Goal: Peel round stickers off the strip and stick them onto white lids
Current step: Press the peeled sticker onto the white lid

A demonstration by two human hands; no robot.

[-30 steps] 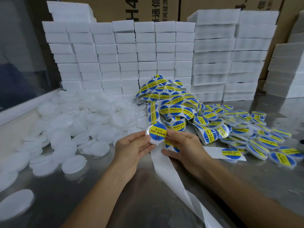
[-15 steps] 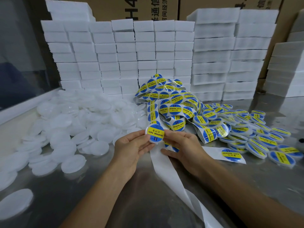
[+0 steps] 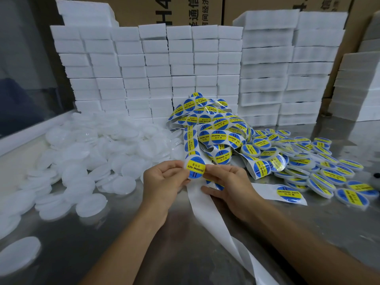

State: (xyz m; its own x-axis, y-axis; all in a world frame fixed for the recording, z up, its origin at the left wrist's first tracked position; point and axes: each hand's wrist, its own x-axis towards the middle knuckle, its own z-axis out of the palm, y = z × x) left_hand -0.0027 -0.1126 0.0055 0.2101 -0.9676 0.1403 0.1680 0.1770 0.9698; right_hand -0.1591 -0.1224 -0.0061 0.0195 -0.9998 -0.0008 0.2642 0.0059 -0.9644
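Observation:
A white lid with a blue and yellow round sticker (image 3: 195,167) on it is held up between both hands. My left hand (image 3: 164,182) grips its left edge, and my right hand (image 3: 228,184) pinches its right edge. The sticker strip (image 3: 213,130) lies tangled in a heap just behind the hands. Its empty white backing (image 3: 207,210) trails under my right hand toward the table's front edge. Plain white lids (image 3: 98,153) are piled to the left. Labelled lids (image 3: 308,161) lie in a heap to the right.
Stacks of white foam blocks (image 3: 156,64) form a wall at the back, with cardboard boxes (image 3: 185,11) behind them. A cut piece of backing with one sticker (image 3: 287,194) lies right of my right hand. The steel table (image 3: 144,254) is bare in front.
Both hands keep hold of the stickered lid and have barely moved; the lid has turned a little to face the camera more squarely.

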